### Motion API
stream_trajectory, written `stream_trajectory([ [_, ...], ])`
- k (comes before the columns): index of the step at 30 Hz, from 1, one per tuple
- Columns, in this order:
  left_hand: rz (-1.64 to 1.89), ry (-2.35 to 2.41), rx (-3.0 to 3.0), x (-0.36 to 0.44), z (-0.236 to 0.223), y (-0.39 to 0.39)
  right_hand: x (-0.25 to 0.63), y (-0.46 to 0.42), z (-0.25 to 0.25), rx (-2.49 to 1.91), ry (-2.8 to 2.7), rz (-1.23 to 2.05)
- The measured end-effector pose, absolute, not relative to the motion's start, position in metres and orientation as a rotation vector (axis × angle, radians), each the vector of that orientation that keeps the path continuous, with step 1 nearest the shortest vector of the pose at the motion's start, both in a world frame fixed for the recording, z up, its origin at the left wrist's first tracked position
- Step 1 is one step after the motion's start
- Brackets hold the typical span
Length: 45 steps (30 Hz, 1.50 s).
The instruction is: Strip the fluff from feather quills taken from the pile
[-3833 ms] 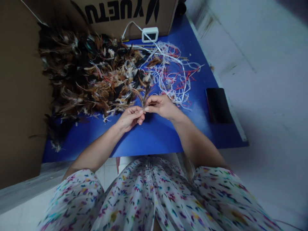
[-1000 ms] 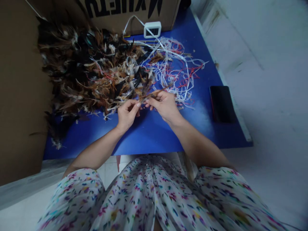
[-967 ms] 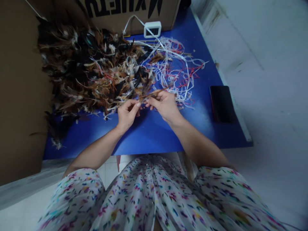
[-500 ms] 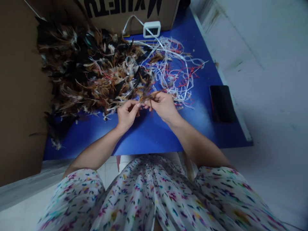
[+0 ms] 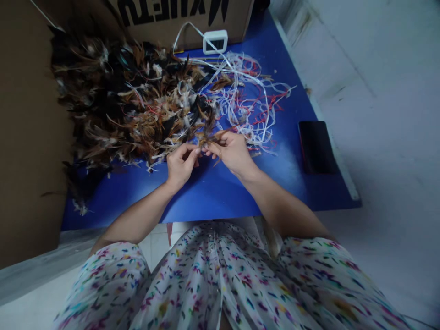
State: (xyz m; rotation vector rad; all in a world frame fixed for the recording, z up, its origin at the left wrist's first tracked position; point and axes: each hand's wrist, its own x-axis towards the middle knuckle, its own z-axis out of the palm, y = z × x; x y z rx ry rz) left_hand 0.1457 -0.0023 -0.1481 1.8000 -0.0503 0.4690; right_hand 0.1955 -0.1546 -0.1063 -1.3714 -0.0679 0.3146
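Above the blue tabletop (image 5: 213, 197), my left hand (image 5: 182, 165) pinches the near end of a small bunch of brown feathers (image 5: 206, 137) between thumb and fingers. My right hand (image 5: 233, 151) is closed on the same bunch from the other side, its fingertips close to those of the left. Some feathers stick up and others splay over the right thumb. A large heap of brown, black and white feathers (image 5: 137, 114) lies just beyond and to the left. Behind the right hand is a tangle of white ribbon and red string (image 5: 244, 101).
A cardboard box (image 5: 185, 27) with black lettering stands at the back, with a small white device (image 5: 215, 42) before it. More cardboard (image 5: 30, 137) rises on the left. A black phone (image 5: 318, 146) lies by the right edge, near the wall (image 5: 388, 114).
The bunch was a slim upright sprig 3.8 seconds ago; its feathers now spread apart. Over the last second they fan out further around my right thumb. Both hands stay nearly in place.
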Motion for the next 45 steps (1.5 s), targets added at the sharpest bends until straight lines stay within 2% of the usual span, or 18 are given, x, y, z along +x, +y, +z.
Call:
stream_trajectory([
  [19, 0.577, -0.127, 1.961, 0.143, -0.141, -0.003, 0.196, -0.156, -0.123, -1.557, -0.257, 0.129],
  [33, 0.559, -0.102, 1.974, 0.141, -0.143, -0.002, 0.195, -0.155, -0.123, -1.561, -0.282, 0.125],
  [38, 0.443, -0.068, 1.847, 0.143, -0.14, -0.003, 0.196, -0.158, -0.121, -1.546, -0.307, 0.153],
  [45, 0.026, 0.051, 1.258, 0.152, -0.134, -0.003, 0.197, -0.166, -0.11, -1.494, -0.357, 0.252],
])
